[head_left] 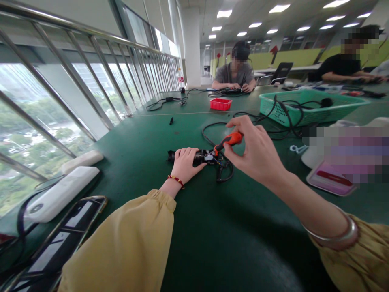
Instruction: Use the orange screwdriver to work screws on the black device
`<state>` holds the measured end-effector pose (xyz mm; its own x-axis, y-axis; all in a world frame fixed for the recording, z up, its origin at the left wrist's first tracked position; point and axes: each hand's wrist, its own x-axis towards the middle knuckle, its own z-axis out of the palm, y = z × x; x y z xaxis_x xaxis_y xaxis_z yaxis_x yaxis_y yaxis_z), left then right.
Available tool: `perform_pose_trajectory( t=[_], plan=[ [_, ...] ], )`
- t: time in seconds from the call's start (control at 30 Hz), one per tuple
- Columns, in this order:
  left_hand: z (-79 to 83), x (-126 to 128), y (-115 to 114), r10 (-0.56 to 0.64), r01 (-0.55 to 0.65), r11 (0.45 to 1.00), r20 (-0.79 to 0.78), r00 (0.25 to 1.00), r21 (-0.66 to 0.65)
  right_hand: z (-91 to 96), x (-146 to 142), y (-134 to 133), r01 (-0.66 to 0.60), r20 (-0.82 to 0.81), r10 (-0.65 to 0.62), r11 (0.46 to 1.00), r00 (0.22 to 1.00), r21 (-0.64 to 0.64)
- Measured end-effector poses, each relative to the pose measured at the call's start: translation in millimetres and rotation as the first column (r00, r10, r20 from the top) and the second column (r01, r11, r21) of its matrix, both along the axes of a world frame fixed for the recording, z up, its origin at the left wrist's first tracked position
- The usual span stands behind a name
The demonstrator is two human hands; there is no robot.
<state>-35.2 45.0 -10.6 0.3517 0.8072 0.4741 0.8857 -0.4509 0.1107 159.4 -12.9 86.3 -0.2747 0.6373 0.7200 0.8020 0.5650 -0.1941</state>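
Note:
My left hand (186,164) is wrapped over a black cylindrical device (199,156) lying on the green table (194,227), pressing it down. At the device's right end some inner parts and thin wires lie bare, and a black cable loops around there. Between the thumb and fingers of my right hand (255,148) is an orange-and-black screwdriver (232,139). It slants down to the left, its tip at the bare end of the device. Whether the tip sits in a screw is too small to tell.
Beyond my hands stand a small red bin (221,104) and a green basket (273,107) with cables. On the left lie a phone (69,231) and a white oblong device (65,192); a pink case (331,177) is at right. Two people work farther back. A metal railing borders the left side.

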Motion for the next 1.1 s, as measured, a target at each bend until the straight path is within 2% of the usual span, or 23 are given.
perform_pose_trajectory(
  t=[0.13,0.3,0.47,0.63,0.8,0.97,1.1],
  plan=[
    [-0.1,-0.3,-0.1,-0.011,0.011,1.000,0.000,1.000,-0.004,-1.6,0.5,0.6,0.050,0.031,-0.049,0.998,0.998,-0.049],
    [0.0,0.1,-0.3,-0.002,0.002,1.000,-0.002,1.000,0.006,-0.7,0.3,1.1,-0.032,-0.020,0.032,0.999,0.999,0.019],
    [0.5,-1.0,-0.1,-0.006,0.006,1.000,-0.005,1.000,0.004,0.6,-0.7,-0.5,0.012,-0.005,-0.013,0.997,1.000,-0.074],
    [0.4,-1.2,-0.1,0.002,-0.002,1.000,-0.005,1.000,0.004,2.6,-0.7,-2.0,-0.045,-0.038,0.044,0.998,0.998,-0.043],
    [0.3,-0.7,-0.2,-0.013,0.013,1.000,0.000,1.000,0.004,2.2,-0.7,-2.4,-0.012,0.008,0.013,0.992,1.000,-0.123],
    [0.2,-0.7,-0.2,-0.006,0.006,1.000,-0.003,1.000,0.009,1.8,-1.5,-2.9,-0.063,-0.075,0.058,0.995,0.996,-0.073],
    [0.5,-0.9,-0.2,-0.015,0.015,1.000,-0.006,1.000,0.002,1.0,-0.9,-3.0,-0.034,-0.045,0.027,0.985,0.999,-0.166]
  ],
)
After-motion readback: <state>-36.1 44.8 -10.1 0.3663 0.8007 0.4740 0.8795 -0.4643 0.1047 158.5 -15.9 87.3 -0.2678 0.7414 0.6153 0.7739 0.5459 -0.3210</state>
